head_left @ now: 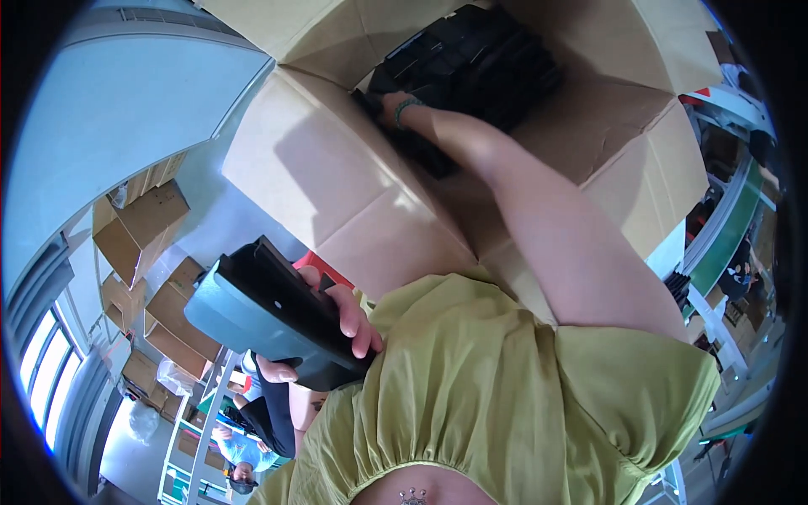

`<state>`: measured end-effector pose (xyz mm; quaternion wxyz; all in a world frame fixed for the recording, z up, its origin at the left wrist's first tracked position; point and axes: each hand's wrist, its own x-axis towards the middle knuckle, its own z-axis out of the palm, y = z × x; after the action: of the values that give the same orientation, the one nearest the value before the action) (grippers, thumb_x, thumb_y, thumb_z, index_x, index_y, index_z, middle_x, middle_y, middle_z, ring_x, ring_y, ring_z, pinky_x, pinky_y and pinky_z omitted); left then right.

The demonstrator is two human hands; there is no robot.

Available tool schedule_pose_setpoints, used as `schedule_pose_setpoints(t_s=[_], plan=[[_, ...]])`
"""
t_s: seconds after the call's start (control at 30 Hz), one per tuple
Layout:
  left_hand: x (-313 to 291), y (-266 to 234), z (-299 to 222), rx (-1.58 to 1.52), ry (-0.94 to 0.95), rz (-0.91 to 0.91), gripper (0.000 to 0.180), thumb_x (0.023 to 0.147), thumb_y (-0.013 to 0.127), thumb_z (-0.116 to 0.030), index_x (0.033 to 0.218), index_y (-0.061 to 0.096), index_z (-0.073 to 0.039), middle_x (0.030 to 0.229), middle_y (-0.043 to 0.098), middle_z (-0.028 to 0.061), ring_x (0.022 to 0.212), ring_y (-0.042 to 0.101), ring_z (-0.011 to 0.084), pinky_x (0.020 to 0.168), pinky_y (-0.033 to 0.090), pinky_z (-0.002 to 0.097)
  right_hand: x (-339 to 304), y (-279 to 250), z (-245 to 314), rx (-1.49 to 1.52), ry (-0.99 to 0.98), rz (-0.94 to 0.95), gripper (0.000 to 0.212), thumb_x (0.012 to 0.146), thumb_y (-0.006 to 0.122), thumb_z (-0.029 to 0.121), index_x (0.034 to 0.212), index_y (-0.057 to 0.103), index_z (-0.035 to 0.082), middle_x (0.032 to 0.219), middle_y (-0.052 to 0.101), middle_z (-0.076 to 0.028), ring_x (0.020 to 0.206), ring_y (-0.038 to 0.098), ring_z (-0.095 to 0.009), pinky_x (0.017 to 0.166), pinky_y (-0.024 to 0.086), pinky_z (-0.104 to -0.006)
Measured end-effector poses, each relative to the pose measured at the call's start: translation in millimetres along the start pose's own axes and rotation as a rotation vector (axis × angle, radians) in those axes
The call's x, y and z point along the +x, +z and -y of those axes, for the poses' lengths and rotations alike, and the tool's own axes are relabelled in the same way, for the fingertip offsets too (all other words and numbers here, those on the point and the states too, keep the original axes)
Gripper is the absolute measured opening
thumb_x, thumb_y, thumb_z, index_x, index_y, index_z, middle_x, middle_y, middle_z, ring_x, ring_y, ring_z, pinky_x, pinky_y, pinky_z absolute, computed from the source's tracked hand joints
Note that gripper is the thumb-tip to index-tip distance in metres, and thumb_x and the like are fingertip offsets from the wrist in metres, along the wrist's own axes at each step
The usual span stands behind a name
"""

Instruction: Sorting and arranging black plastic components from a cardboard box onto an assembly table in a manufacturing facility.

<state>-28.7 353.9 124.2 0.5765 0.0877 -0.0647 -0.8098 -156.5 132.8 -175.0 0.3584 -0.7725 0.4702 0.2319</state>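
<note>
My left hand (349, 316) is closed around a long black plastic casing (278, 307), fingers over one side and thumb on the other. The casing is held at a tilt to the left of my body, and light glares off its smooth outer face. My right arm reaches down into a large cardboard box (337, 194). Inside, my right hand (392, 109), with a green bracelet at the wrist, is closed on a black plastic part (364, 104) by the box's left wall. Its fingertips are partly hidden. Several similar black plastic parts (471, 67) lie stacked beside it.
The box's flaps stand spread outward, close to my body. Other cardboard boxes (147, 227) are on the left, near a window (52, 362). Another person (248, 450) is at the lower left, by a metal rack (195, 438). A green-topped workbench (722, 223) curves along the right.
</note>
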Motion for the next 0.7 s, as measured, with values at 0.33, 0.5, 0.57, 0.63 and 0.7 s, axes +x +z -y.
schedule_pose_setpoints(t_s=[0.33,0.5,0.57,0.63,0.7], plan=[[10.1,-3.3,-1.1,-0.109,0.035,-0.222,0.094,0.052,0.069,-0.02,0.135,0.025,-0.011,0.092,0.047,0.0191,0.08,0.055,0.0355,0.078,0.046,0.0528,5.5,-14.9,6.2,0.063,0.171,-0.117,0.033,0.078,0.057,0.032,0.098,0.065,0.006,0.104,0.063,-0.015,0.097,0.061,-0.028,0.082,0.05,-0.0374],[33.0,-5.7,1.3,-0.181,0.022,-0.198,0.095,0.054,0.067,-0.02,0.137,0.022,-0.007,0.103,0.046,0.0249,0.086,0.055,0.0374,0.078,0.047,0.0542,22.1,-58.6,-40.8,0.07,-0.103,-0.045,0.04,0.071,0.065,0.035,0.098,0.064,0.005,0.098,0.066,-0.011,0.087,0.064,-0.027,0.071,0.051,-0.0353],[34.9,-14.6,0.4,-0.165,0.041,-0.168,0.096,0.055,0.066,-0.019,0.138,0.02,-0.004,0.122,0.04,0.0299,0.09,0.055,0.0378,0.08,0.047,0.054,-0.3,-106.1,-42.4,0.468,-0.117,0.271,0.032,0.073,0.069,0.035,0.08,0.059,0.006,0.067,0.055,-0.003,0.055,0.052,-0.013,0.048,0.042,-0.0268],[47.8,-10.4,-7.4,-0.137,0.032,-0.211,0.096,0.055,0.066,-0.019,0.138,0.02,-0.004,0.127,0.036,0.029,0.091,0.055,0.0365,0.081,0.047,0.0535,-41.0,-158.1,-43.8,0.545,-0.212,0.413,0.026,0.078,0.066,0.031,0.084,0.059,0.007,0.063,0.049,0.004,0.05,0.04,-0.005,0.044,0.033,-0.0206],[56.6,-6.9,-18.0,-0.045,0.007,-0.258,0.095,0.057,0.065,-0.02,0.139,0.019,-0.005,0.139,0.024,0.0253,0.098,0.055,0.0345,0.084,0.048,0.0515,-89.3,-199.4,-45.3,0.657,-0.341,0.364,0.022,0.082,0.062,0.026,0.093,0.062,0.007,0.066,0.05,0.008,0.052,0.035,-0.001,0.046,0.029,-0.0174]])
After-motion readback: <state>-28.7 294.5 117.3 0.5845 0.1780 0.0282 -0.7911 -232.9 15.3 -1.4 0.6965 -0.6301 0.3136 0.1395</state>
